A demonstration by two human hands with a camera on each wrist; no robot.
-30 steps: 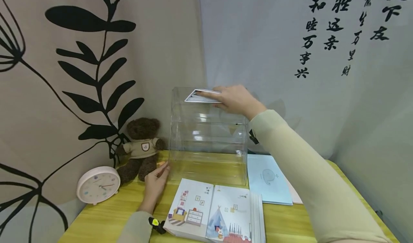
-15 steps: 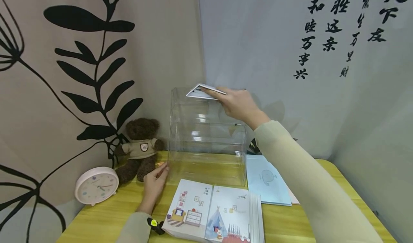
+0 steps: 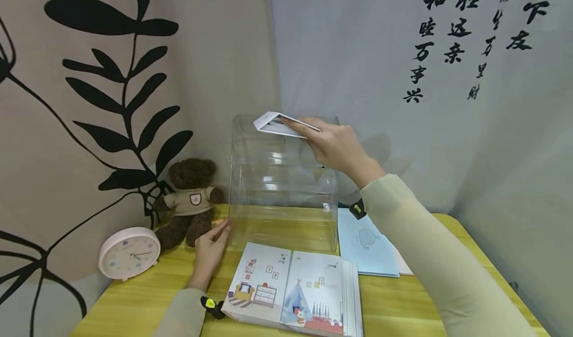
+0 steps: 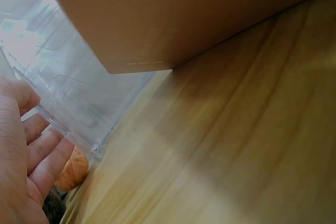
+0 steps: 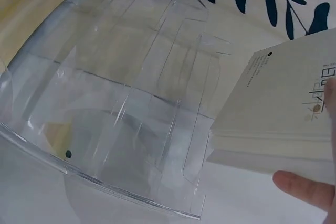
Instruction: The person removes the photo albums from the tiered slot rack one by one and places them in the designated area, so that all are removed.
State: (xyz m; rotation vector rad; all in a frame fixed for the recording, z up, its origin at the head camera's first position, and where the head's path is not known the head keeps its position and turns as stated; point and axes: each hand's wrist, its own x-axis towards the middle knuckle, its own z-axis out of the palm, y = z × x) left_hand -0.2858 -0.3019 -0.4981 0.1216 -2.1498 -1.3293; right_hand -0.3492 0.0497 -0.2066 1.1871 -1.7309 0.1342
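Note:
A clear plastic rack (image 3: 283, 177) with several shelf levels stands upright on the wooden table. Near its top, my right hand (image 3: 333, 145) grips a white desk calendar (image 3: 267, 121), folded into a wedge with its open end showing. In the right wrist view the calendar's pale printed cover (image 5: 278, 90) is beside the rack's upper edge, with a thumb at its lower side. Lower down, my left hand (image 3: 211, 250) pinches the rack's left edge; in the left wrist view, thumb and fingers (image 4: 47, 161) lie about that clear side.
Thick illustrated books (image 3: 286, 289) lie before the rack. Light blue booklets (image 3: 369, 245) lie to the right. A teddy bear (image 3: 190, 202) and a round white clock (image 3: 129, 253) stand at left. An orange yarn ball (image 4: 73, 170) sits behind the left hand.
My right hand has tilted the calendar so its upper face slopes more, shifting slightly. The left hand stays at the rack's edge. The head view has shifted a little.

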